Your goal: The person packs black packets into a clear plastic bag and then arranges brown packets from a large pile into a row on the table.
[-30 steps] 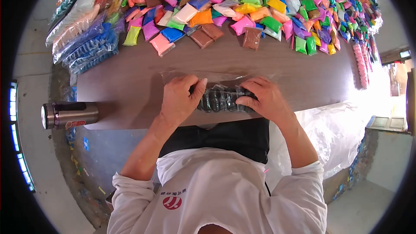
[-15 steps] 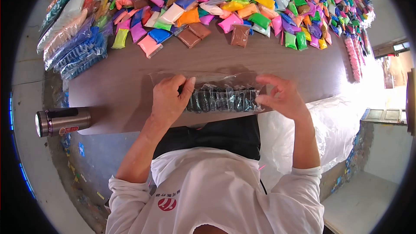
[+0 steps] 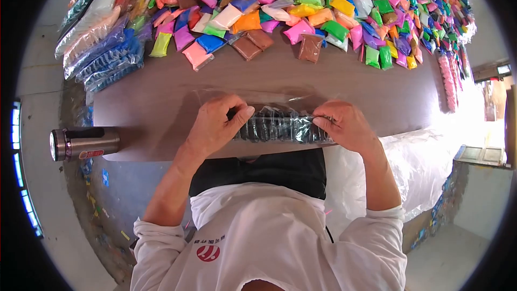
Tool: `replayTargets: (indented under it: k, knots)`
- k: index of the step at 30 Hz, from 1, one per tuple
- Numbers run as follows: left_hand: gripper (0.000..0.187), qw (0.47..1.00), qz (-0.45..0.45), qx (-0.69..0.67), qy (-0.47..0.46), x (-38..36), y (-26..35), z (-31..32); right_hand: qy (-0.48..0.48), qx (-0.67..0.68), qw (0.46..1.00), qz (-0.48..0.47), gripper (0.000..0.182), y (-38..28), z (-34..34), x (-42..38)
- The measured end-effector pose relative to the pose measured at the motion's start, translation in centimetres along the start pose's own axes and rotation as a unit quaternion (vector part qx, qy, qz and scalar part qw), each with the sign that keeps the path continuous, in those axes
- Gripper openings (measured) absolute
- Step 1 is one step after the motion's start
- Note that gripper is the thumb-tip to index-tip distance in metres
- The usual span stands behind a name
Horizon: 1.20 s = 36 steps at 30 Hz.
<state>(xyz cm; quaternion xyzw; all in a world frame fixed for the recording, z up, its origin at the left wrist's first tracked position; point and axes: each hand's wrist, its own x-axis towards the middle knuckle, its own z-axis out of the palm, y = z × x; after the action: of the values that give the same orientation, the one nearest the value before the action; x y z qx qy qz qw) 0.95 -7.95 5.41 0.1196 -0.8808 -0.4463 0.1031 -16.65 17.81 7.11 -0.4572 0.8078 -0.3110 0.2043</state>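
Note:
A clear plastic bag [image 3: 283,128] with a row of black packets inside lies near the front edge of the table. At its left end my left hand [image 3: 222,120] is closed, thumb and fingers pinching the film. My right hand [image 3: 344,124] grips the bag's right end, thumb against bent fingers. A loose, see-through flap of the bag spreads on the far side of the packets. The fingertips of both hands partly cover the bag's ends.
Many small coloured packets [image 3: 301,8] are heaped along the table's [image 3: 161,108] far side. Filled bags [image 3: 110,56] are stacked at the far left. A steel flask [image 3: 86,143] lies at the left edge. Clear plastic sheeting [image 3: 414,170] hangs at the right.
My right hand, apart at the fingers before, has closed on the bag's right end. My left hand keeps its pinch. The whole view has shifted slightly.

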Motion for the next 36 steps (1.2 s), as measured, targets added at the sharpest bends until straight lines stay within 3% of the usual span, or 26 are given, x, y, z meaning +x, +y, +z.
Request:
replayTargets:
  k: [4,7,10,16,22,25,31,36]
  knots:
    - [0.032,0.999,-0.015,0.016,-0.025,-0.2,0.0,0.0,0.062,-0.143,0.984,-0.086,0.043,-2.8,0.7,0.0]
    - [0.034,0.999,0.002,0.026,-0.037,-0.1,-0.4,-0.1,0.025,-0.135,0.989,-0.057,0.051,-4.8,3.1,0.8]
    - [0.036,0.997,0.003,0.048,-0.058,-0.4,-0.1,-0.6,0.054,-0.118,0.99,-0.06,0.048,-5.1,4.7,2.1]
    - [0.032,0.995,-0.002,0.064,-0.074,-0.5,0.4,-1.4,0.002,-0.068,0.993,-0.097,0.029,-3.9,5.2,3.6]
    - [0.023,0.998,0.007,0.041,-0.049,-0.8,-0.2,-0.6,-0.034,0.0,0.996,-0.087,0.026,-3.2,4.9,4.3]
    - [0.023,0.998,0.0,0.05,-0.046,-1.1,0.1,-0.8,0.008,0.011,0.997,-0.072,0.025,-4.3,4.9,4.2]
    - [0.024,1.0,-0.004,0.009,-0.028,-1.1,0.3,-1.3,-0.025,-0.017,0.992,-0.122,0.024,-3.6,5.1,4.5]
    - [0.022,0.998,0.003,0.045,-0.032,-0.5,0.6,-0.9,-0.038,-0.008,0.994,-0.098,0.021,-3.6,5.0,4.5]
